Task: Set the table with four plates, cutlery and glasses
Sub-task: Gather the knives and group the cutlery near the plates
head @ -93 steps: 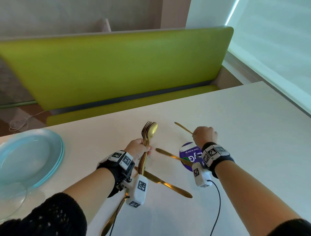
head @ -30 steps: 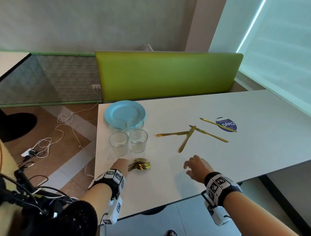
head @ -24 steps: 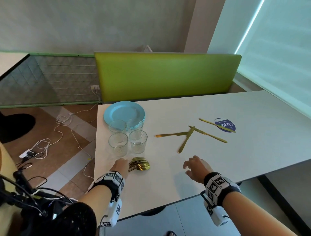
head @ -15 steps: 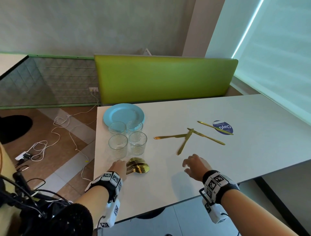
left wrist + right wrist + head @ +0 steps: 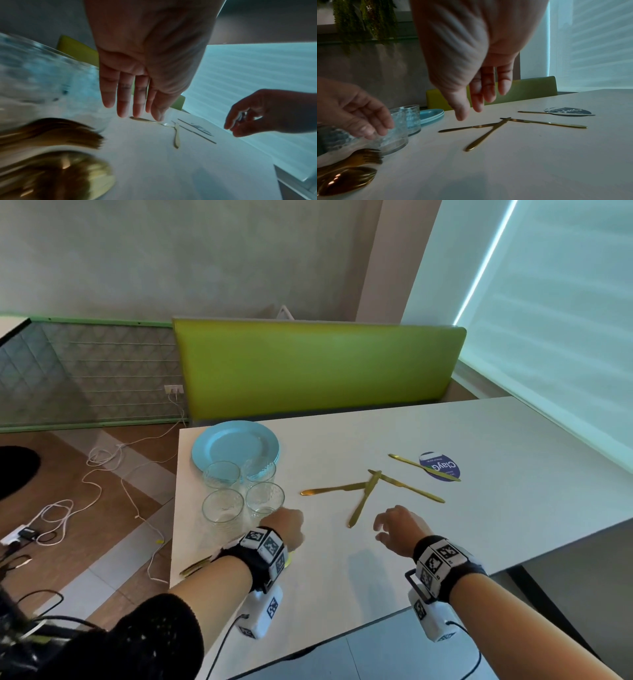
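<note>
Four gold knives lie loose mid-table; three of them point(image 5: 363, 501) meet at their tips and one point(image 5: 424, 467) lies across a round blue sticker. Gold forks point(image 5: 366, 157) and spoons point(image 5: 347, 180) lie in a bundle by the near left edge, with my left wrist above them. My left hand point(image 5: 291, 522) hovers empty with straight fingers point(image 5: 122, 102), just right of the nearest glass point(image 5: 265, 498). My right hand point(image 5: 380, 525) hangs relaxed and empty above the table, just short of the nearest knife. A stack of blue plates point(image 5: 236, 445) sits at the far left corner behind several glasses point(image 5: 222, 505).
The white table point(image 5: 496, 474) has its left edge point(image 5: 174, 508) beside the glasses and its near edge under my wrists. A green bench back point(image 5: 318, 368) runs along the far side. Cables point(image 5: 102, 474) lie on the floor to the left.
My left hand has let go of the forks and spoons, risen off them and moved forward to the right. My right hand has edged forward towards the knives.
</note>
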A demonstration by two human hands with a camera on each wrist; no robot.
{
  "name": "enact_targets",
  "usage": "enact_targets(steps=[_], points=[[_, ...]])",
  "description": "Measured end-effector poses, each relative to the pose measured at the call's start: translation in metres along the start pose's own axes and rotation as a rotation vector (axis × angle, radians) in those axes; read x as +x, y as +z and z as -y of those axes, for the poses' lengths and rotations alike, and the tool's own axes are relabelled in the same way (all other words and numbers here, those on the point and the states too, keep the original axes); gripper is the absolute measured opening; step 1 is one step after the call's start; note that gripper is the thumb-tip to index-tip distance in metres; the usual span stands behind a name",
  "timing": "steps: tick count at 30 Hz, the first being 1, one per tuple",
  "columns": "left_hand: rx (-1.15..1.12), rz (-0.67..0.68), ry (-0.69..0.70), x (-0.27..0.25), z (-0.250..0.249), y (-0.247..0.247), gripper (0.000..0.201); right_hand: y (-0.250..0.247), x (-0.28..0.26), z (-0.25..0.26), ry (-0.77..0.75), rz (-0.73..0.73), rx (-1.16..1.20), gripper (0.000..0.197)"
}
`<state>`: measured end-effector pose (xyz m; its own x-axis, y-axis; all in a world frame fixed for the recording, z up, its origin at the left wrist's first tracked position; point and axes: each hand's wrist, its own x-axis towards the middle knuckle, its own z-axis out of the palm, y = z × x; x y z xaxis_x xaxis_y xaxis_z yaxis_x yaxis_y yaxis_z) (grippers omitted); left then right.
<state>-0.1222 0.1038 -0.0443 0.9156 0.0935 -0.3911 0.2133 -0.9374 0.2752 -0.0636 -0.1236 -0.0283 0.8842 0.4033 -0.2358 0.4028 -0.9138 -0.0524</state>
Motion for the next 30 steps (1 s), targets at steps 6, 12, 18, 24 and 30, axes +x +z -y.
enact_targets(steps=[6,12,18,24,30], points=[[-0.083,0.006,0.067,0.052,-0.063,-0.018,0.038,-0.005,0.026,-0.046,0.065,0.031,0.025,0.023],[-0.032,0.043,0.011,0.112,-0.104,-0.024,0.032,-0.015,0.071,-0.096,0.124,0.061,0.075,0.022],[-0.107,0.071,-0.047,0.157,-0.127,-0.012,0.030,-0.008,0.111,-0.134,0.183,0.089,0.131,0.020],[-0.063,0.133,-0.069,0.174,-0.146,0.017,0.031,0.001,0.130,-0.156,0.220,0.118,0.139,0.019],[-0.055,0.141,-0.088,0.183,-0.146,0.018,0.024,0.002,0.142,-0.167,0.280,0.101,0.120,0.020]])
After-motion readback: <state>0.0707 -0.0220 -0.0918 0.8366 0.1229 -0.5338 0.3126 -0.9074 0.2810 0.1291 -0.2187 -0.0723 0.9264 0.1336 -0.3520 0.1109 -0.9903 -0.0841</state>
